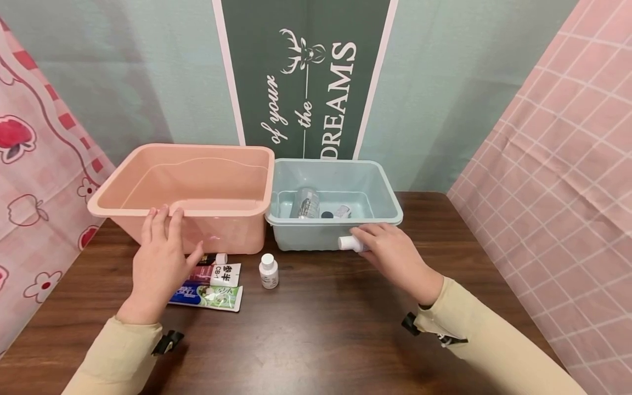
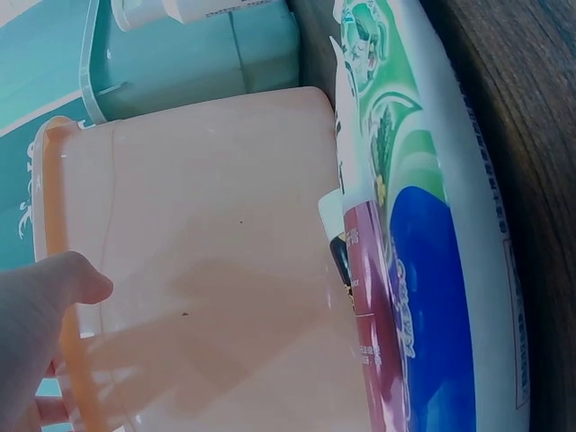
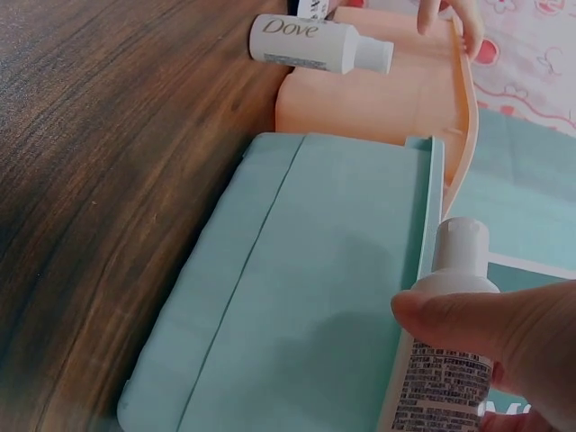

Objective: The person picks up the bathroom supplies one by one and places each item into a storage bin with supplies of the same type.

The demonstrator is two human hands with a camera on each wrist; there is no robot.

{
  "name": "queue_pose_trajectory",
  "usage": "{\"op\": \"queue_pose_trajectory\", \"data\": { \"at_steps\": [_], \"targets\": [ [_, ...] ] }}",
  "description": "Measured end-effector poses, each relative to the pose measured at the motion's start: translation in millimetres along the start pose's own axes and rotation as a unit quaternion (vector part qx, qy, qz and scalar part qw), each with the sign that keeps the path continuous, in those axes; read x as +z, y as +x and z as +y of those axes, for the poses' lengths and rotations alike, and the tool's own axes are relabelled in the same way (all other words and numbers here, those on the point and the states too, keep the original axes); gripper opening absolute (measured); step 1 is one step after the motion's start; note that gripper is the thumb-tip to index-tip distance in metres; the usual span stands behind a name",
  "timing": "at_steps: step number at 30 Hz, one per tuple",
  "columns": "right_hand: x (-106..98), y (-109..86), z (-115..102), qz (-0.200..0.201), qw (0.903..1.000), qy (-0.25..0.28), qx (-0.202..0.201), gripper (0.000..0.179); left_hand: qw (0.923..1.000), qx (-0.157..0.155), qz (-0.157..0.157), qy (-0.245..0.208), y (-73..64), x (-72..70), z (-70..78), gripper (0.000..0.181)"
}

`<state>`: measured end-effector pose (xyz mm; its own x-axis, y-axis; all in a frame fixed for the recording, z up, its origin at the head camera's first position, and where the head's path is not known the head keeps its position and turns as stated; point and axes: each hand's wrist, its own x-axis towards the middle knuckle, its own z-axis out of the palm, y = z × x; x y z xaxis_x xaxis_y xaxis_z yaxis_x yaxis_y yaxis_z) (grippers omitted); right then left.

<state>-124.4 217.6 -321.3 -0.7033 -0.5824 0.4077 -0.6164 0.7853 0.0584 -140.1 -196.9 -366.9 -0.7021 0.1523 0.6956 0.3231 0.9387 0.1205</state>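
Note:
My right hand (image 1: 395,255) pinches a small white bottle (image 3: 445,382) with a white cap and dense printed text, tilted at the front rim of the light blue bin (image 1: 336,236). Inside that bin lie a clear bottle (image 1: 308,204) and a small white bottle (image 1: 343,212). My left hand (image 1: 160,260) rests over the front rim of the larger pink bin (image 1: 237,233), fingers extended across it and thumb apart on the outer side. A small white Dove bottle (image 1: 269,274) stands upright on the table between my hands.
Beside my left hand several toothpaste tubes lie flat, among them a blue and green one (image 1: 217,297) and a red and white one (image 1: 227,275). The bins stand side by side on a dark wooden table (image 1: 316,340). Cloth curtains (image 1: 558,137) enclose the back and sides.

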Motion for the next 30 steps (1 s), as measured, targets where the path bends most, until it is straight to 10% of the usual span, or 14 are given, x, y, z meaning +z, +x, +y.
{"op": "queue_pose_trajectory", "data": {
  "at_steps": [30],
  "targets": [
    [-3.6, 0.8, 1.1, -0.008, 0.9997, -0.002, 0.025, 0.047, 1.0000, 0.001, 0.005, -0.002, -0.6, 0.9, 0.0, 0.071]
  ]
}}
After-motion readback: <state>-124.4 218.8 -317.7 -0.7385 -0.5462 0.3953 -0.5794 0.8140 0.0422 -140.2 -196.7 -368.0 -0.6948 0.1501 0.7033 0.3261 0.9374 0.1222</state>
